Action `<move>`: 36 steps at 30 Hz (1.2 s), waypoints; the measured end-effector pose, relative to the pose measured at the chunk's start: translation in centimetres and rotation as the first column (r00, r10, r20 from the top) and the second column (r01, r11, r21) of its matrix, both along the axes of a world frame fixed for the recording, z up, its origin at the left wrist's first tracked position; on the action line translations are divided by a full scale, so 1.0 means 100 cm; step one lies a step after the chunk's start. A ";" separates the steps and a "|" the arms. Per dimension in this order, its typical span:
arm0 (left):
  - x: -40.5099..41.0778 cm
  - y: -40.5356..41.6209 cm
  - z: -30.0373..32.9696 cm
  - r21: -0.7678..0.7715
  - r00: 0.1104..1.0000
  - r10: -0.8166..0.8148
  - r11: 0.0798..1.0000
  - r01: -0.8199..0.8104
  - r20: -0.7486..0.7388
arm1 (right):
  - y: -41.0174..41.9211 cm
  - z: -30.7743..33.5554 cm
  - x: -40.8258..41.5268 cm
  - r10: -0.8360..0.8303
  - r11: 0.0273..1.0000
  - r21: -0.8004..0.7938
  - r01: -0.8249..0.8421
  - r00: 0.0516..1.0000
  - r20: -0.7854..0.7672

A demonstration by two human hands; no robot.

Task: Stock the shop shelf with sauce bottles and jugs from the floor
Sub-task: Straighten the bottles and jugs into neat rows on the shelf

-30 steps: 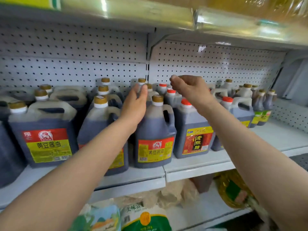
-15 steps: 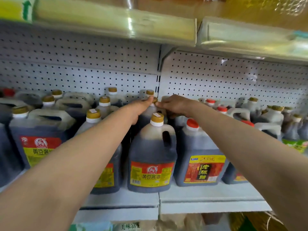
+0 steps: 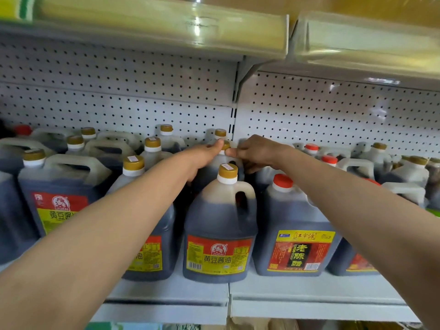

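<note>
Here the shelf is already well stocked, with jugs standing in rows front to back against the pegboard back panel, labels facing out so a shopper can read them. At the far left stand big soy sauce jugs with gold caps, their handles turned sideways so they pack close.

The left hand reaches past the front row to a second-row soy sauce jug. Its palm lies against the jug's left shoulder and the thumb rides up beside the gold cap – the fingers are hidden round the far side, so how tightly they curl I cannot tell. Just in front stands the front soy sauce jug, upright and untouched.

The right hand meets the same second-row jug from the other side, fingers curled in towards its neck and handle, thumb tip close to the left thumb. It looks like a grip on the handle, though the contact itself is hidden. Two hands on one jug suggests it is being seated or squared into its slot – a full jug is heavy and awkward at arm's length.

To the right stand a vinegar jug with a red cap, then more red-capped jugs and smaller bottles
</note>
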State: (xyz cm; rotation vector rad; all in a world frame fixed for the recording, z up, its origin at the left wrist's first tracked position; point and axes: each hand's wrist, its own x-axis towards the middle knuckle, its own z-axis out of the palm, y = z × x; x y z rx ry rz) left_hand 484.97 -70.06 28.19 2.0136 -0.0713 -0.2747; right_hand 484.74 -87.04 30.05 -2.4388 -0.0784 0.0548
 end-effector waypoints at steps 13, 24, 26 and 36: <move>0.007 0.003 -0.001 -0.054 0.993 -0.029 0.998 0.023 -0.111 | 0.003 -0.002 -0.001 -0.037 0.999 -0.037 0.039 0.999 0.030; -0.001 -0.003 -0.002 -0.006 1.000 0.018 1.000 -0.018 -0.010 | 0.003 0.004 -0.006 -0.009 1.000 -0.030 0.009 1.000 -0.017; -0.003 -0.004 -0.003 -0.002 1.000 0.028 1.000 -0.028 -0.002 | 0.002 0.003 -0.007 -0.003 1.000 -0.029 0.002 1.000 -0.011; -0.011 0.018 0.030 -0.040 0.995 -0.058 0.998 0.055 -0.081 | 0.008 0.015 -0.008 -0.029 0.965 -0.255 0.066 0.988 0.149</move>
